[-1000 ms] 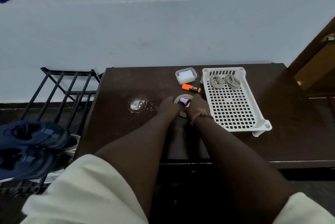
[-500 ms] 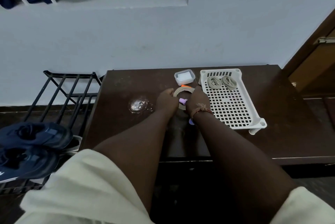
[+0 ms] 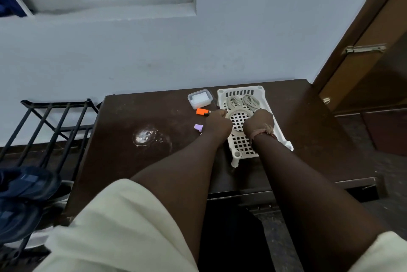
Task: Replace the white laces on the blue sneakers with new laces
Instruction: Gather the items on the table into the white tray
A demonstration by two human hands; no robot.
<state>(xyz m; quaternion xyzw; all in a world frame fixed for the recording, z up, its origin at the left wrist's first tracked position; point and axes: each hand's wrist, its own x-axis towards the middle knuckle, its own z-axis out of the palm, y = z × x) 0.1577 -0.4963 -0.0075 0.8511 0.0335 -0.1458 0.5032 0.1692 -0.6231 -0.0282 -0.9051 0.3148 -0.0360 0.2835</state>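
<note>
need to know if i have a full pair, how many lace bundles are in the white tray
2. Both coiled bundles lie side by side at the far end of the white tray: the left bundle and the right bundle. The hands cover part of the tray, so more could be hidden.

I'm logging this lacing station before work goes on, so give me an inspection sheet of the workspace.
Surface: dark brown table with a shiny wet-looking patch.
Job's things: two coiled laces in the white basket; blue sneakers on the black rack, off the table.
Clutter: orange marker, purple cap, clear lidded box.
Grippers: left hand and right hand both grip a tape roll over the basket.
Cables: nothing seen.
Surroundings: pale wall, vent, brown door at right.
</note>
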